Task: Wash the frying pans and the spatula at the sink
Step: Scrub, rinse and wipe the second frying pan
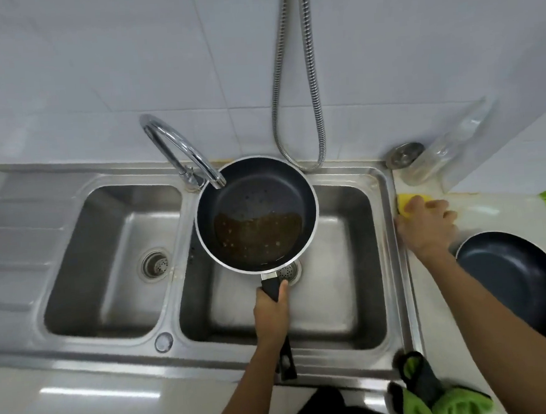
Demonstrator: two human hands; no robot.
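Frying pan point(256, 213) over sink point(400, 295), handle gripped by left hand point(272, 316); right hand point(426, 225) grasps sponge point(405, 202).

Dirty pan point(256, 213) held over the right sink basin point(340, 266)
Left hand point(271, 317) grips its handle from 6 o'clock, brown liquid pooled on the near side. Right hand point(426, 225) out at 3 o'clock grabs a yellow sponge point(405, 202), second pan point(513, 282) sits on the counter point(492, 217) around 4.

Left hand point(271, 313), right hand point(426, 225): bare, arms point(506, 329) uncovered to frame edge. Black fabric garment point(324, 408) on torso, low centre.
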